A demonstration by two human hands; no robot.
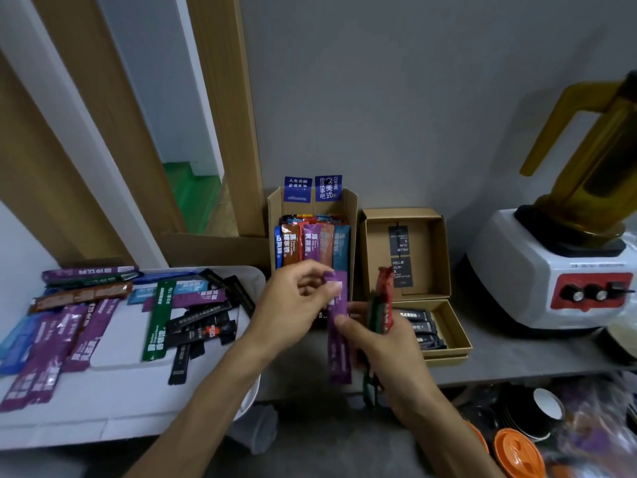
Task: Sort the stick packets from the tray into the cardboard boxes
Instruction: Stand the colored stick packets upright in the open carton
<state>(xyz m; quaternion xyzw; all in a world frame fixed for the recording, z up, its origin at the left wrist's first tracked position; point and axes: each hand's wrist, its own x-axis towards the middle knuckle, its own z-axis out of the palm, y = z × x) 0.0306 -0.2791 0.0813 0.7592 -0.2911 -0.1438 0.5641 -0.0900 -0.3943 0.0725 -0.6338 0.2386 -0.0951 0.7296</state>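
A white tray [120, 343] at the left holds several stick packets: purple, blue, green, brown and black. A tall cardboard box [350, 215] in the middle stands packed with upright coloured packets. To its right a flat cardboard box [444, 257] is open, with black packets in its front half. My left hand [293, 301] pinches the top of a purple stick packet [339, 343] in front of the tall box. My right hand [389, 350] grips red and green packets [382, 301] and also touches the purple one.
A white blender base with a yellow jug [558, 263] stands at the right on the grey counter. Below the counter edge at the lower right lie paper cups and orange lids [517, 450]. A wooden door frame rises at the left behind the tray.
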